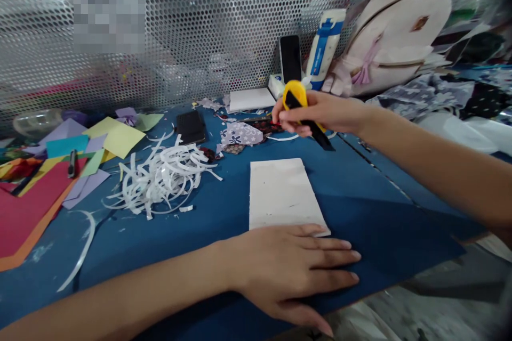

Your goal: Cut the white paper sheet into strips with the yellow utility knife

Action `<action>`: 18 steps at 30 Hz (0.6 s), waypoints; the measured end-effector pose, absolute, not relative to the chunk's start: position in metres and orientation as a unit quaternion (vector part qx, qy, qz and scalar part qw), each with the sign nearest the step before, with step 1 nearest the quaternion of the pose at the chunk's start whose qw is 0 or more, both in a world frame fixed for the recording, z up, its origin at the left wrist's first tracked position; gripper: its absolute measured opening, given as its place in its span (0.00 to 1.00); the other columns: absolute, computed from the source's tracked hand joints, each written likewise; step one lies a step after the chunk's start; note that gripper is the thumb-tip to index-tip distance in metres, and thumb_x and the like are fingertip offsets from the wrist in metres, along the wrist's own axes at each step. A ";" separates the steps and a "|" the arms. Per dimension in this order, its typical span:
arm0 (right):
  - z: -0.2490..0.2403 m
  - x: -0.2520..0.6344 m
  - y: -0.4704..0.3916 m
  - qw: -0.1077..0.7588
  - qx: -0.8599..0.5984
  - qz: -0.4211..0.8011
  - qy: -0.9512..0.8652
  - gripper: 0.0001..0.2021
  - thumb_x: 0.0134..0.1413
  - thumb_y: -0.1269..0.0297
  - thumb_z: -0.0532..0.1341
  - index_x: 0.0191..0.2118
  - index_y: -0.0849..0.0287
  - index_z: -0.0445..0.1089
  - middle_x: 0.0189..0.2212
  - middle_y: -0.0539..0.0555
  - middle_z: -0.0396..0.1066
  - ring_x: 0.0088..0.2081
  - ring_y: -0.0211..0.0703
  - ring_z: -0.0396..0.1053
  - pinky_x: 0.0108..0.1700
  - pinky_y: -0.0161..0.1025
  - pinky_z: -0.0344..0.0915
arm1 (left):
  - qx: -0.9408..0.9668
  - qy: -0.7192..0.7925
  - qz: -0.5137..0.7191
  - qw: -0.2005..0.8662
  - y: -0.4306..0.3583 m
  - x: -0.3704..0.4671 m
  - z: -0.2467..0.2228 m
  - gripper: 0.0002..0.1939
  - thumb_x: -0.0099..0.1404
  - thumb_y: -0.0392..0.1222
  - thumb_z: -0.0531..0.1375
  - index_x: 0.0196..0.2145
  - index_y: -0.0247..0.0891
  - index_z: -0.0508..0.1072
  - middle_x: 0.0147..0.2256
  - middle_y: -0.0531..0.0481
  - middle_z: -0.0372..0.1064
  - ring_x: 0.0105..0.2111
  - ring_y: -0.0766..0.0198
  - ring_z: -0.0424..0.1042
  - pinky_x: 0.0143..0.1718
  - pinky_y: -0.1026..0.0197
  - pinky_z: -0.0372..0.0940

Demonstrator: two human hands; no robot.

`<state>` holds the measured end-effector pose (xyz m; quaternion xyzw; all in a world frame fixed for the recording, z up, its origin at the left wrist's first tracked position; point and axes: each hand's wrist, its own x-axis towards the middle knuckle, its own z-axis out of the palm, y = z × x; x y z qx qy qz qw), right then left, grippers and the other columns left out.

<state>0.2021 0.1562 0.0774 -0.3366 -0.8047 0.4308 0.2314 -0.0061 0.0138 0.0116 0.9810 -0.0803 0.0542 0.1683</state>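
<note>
My left hand lies flat on the blue table, fingers spread to the right, its upper edge at the near end of a white rectangular pad. Above the table, beyond the pad, my right hand is closed around a yellow and black tool that looks like a box cutter. Its black end points down to the right; whether a blade is out cannot be seen. The tool does not appear to touch the pad. To the pad's left sits a tangled heap of thin white paper strips.
Coloured paper sheets and a small cutter lie at the left. Fabric scraps, a black wallet-like item and a white stack are farther back. A phone, bottle and backpack stand by the perforated metal wall.
</note>
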 end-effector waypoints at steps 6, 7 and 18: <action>0.060 0.202 0.131 0.131 -0.355 0.268 -0.886 0.14 0.58 0.67 0.60 0.49 0.59 0.75 0.43 0.55 0.78 0.36 0.41 0.74 0.35 0.34 0.65 | 0.981 -0.073 0.066 0.170 0.014 -0.006 0.011 0.31 0.76 0.52 0.54 0.65 0.22 0.64 0.70 0.33 0.53 0.72 0.49 0.50 0.72 0.51 0.46; 0.059 0.203 0.126 0.105 -0.363 0.214 -0.901 0.17 0.58 0.69 0.60 0.53 0.57 0.74 0.45 0.56 0.79 0.40 0.45 0.75 0.38 0.37 0.65 | 0.981 -0.073 0.066 0.167 0.014 -0.005 0.011 0.31 0.76 0.52 0.54 0.65 0.22 0.63 0.70 0.33 0.53 0.72 0.49 0.50 0.72 0.51 0.46; 0.049 0.209 0.101 -0.017 -0.361 0.015 -0.932 0.34 0.51 0.75 0.61 0.64 0.46 0.67 0.41 0.53 0.83 0.35 0.51 0.79 0.29 0.36 0.53 | 0.991 -0.084 0.059 0.083 0.017 -0.008 0.011 0.29 0.78 0.49 0.43 0.67 0.26 0.63 0.71 0.37 0.51 0.73 0.54 0.48 0.73 0.55 0.44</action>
